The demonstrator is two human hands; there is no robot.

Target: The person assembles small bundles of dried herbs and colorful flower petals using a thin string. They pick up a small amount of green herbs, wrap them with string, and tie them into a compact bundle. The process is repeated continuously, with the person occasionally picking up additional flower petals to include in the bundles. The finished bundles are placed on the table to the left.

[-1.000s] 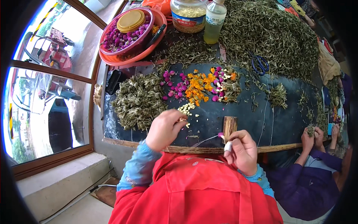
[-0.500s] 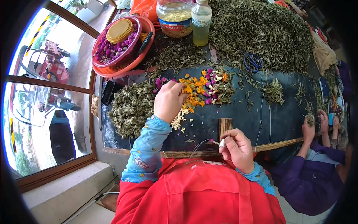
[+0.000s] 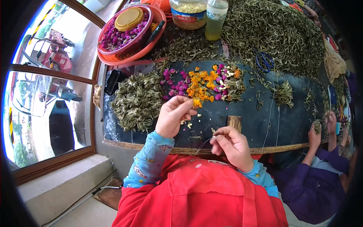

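An orange dried flower (image 3: 197, 103) is pinched between the fingers of my left hand (image 3: 174, 115), held just in front of the flower piles. My right hand (image 3: 232, 148) is closed near the table's front edge, its fingertips on a thin pale thread (image 3: 203, 145) that trails down to the left. Whether a needle or a small blossom is also in those fingers I cannot make out. Beyond the left hand lie loose orange flowers (image 3: 202, 83), purple globe flowers (image 3: 176, 87) and a few white buds. Left of these is a heap of dried leaf bundles (image 3: 139, 100).
A short wooden block (image 3: 234, 122) stands by my right hand. At the back are a red basin (image 3: 113, 55), a plastic jar (image 3: 189, 18), a bottle (image 3: 215, 22) and scissors (image 3: 264, 62) beside a big dried-leaf pile (image 3: 272, 34). A co-worker's hands (image 3: 314, 134) work at the right.
My left hand has come back from the flower piles toward me with an orange flower. My right hand has shifted slightly left. The view has shifted a little.
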